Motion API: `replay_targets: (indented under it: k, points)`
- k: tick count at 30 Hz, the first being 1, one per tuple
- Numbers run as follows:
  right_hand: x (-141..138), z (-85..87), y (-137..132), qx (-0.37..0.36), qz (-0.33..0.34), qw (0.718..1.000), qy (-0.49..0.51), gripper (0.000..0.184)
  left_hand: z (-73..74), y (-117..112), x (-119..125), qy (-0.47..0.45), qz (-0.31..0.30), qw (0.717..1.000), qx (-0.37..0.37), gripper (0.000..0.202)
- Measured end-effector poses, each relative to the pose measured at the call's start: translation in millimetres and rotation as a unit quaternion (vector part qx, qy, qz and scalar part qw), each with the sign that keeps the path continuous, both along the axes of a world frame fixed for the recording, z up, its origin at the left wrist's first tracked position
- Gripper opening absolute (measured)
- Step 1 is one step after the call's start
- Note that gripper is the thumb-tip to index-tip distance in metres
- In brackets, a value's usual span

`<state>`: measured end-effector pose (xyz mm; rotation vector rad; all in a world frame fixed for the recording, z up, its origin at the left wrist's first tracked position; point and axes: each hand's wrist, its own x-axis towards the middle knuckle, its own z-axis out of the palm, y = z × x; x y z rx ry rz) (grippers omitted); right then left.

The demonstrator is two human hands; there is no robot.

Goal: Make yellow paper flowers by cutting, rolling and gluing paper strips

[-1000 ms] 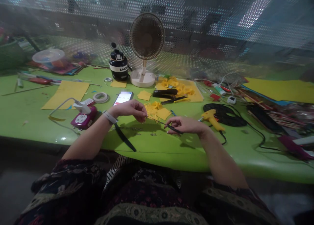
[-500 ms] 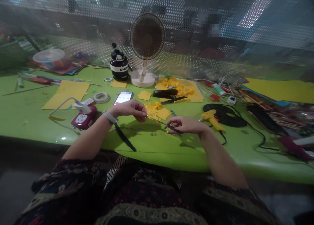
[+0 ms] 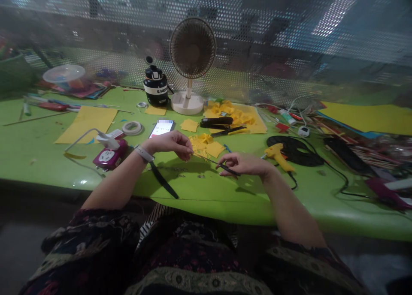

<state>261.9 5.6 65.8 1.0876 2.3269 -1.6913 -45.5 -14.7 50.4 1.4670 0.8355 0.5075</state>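
My left hand point(image 3: 174, 143) is closed in a pinch on the upper end of a thin dark stick point(image 3: 212, 161) just above the green table point(image 3: 199, 188). My right hand point(image 3: 245, 164) pinches the stick's lower end with its fingers curled round it. The stick slants down to the right between both hands. Small yellow folded paper pieces point(image 3: 206, 144) lie just behind the stick. A grey watch sits on my left wrist, and a black strap point(image 3: 162, 180) lies on the table under that arm.
A phone point(image 3: 161, 128), tape roll point(image 3: 132, 127) and purple power socket point(image 3: 108, 156) lie to the left. A yellow glue gun point(image 3: 278, 155) with black cable is on the right. Fan point(image 3: 192, 59), black jug point(image 3: 156, 87), scissors point(image 3: 228, 130) and yellow sheets point(image 3: 86, 122) stand behind.
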Motion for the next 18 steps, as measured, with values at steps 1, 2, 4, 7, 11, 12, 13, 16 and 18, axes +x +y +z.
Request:
replay_targets:
  k: [1,2,4,7,11,12,13,16,18]
  points:
    - [-0.2,-0.1,0.0,-0.001,0.0,1.0,0.001,0.054,0.1,0.0,0.1,-0.001,0.002,1.0,-0.001,0.023]
    - [-0.2,-0.4,0.2,0.0,0.0,1.0,0.001,0.054,0.2,0.0,0.3,-0.002,0.003,1.0,-0.003,0.024]
    - [0.0,-1.5,0.8,0.004,0.001,1.0,0.004,0.054,0.7,-0.1,0.5,-0.003,0.007,1.0,-0.008,0.025]
    - [0.9,-3.8,2.1,0.011,0.005,1.0,0.007,0.054,1.7,-0.2,0.6,-0.004,0.011,1.0,-0.015,0.027]
    - [1.5,-5.3,3.1,0.008,0.006,1.0,0.012,0.054,1.9,0.0,0.3,-0.012,0.017,1.0,-0.02,0.027]
    - [1.5,-5.3,3.1,0.007,0.005,1.0,0.014,0.054,1.7,0.2,0.1,-0.014,0.019,1.0,-0.02,0.027]
    - [1.4,-5.3,3.1,0.007,0.006,1.0,0.014,0.054,1.4,0.4,0.0,-0.015,0.02,0.999,-0.021,0.027]
    - [0.9,-5.0,2.6,0.003,0.006,1.0,0.014,0.052,0.5,1.0,-0.4,-0.017,0.016,1.0,-0.019,0.026]
    - [0.6,-5.0,2.4,0.003,0.005,1.0,0.012,0.053,0.4,1.0,-0.5,-0.017,0.015,1.0,-0.015,0.025]
